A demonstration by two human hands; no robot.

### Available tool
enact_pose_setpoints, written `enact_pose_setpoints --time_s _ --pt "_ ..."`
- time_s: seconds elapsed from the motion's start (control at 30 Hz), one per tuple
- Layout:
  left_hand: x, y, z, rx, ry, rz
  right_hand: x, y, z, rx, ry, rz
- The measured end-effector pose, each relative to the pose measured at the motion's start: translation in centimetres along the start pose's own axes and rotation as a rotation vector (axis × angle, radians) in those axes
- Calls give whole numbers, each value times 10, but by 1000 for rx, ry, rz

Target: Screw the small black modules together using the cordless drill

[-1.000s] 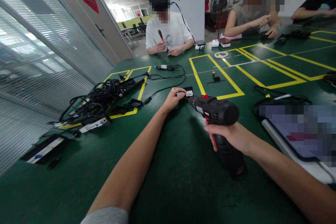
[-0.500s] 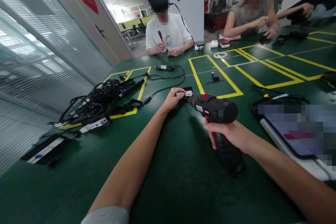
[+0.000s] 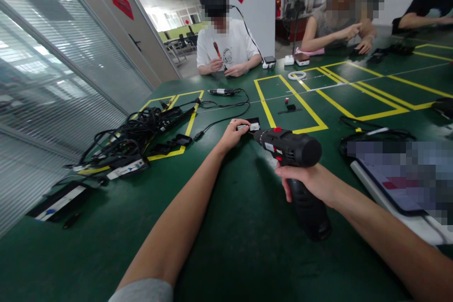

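Note:
My right hand (image 3: 306, 179) grips a black cordless drill (image 3: 292, 146) with red switches. Its chuck points forward and left, and the thin bit ends at or just beside a small black box with a white label (image 3: 254, 126). Whether the bit touches the box I cannot tell. My left hand (image 3: 234, 133) is closed over the left part of that box, pressing or holding it on the green table (image 3: 226, 226); the fingers hide much of it.
To the left lie tangled black cables (image 3: 141, 127) and black boxes with white labels (image 3: 63, 203). A pen-shaped corded tool (image 3: 222, 91) lies ahead. Small black parts (image 3: 290, 107) sit in a yellow-taped rectangle. On the right is a tablet (image 3: 389, 184). Opposite, a person (image 3: 226, 42) holds a screwdriver (image 3: 217, 49).
Both my hands, the drill and the box stay nearly still. At the far right, a person's arm has shifted back to the right.

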State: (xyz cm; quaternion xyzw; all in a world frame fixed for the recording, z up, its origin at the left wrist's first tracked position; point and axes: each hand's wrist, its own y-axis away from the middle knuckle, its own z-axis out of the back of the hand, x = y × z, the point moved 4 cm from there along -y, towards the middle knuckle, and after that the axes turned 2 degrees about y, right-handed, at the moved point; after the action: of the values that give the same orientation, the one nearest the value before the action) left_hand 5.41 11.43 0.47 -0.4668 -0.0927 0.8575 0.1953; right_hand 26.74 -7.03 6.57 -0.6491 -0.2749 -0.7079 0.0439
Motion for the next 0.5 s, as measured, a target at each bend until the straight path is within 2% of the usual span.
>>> enact_pose_setpoints --time_s 0.5 --pt "-2 0 0 -2 17 11 -2 -2 2 21 23 29"
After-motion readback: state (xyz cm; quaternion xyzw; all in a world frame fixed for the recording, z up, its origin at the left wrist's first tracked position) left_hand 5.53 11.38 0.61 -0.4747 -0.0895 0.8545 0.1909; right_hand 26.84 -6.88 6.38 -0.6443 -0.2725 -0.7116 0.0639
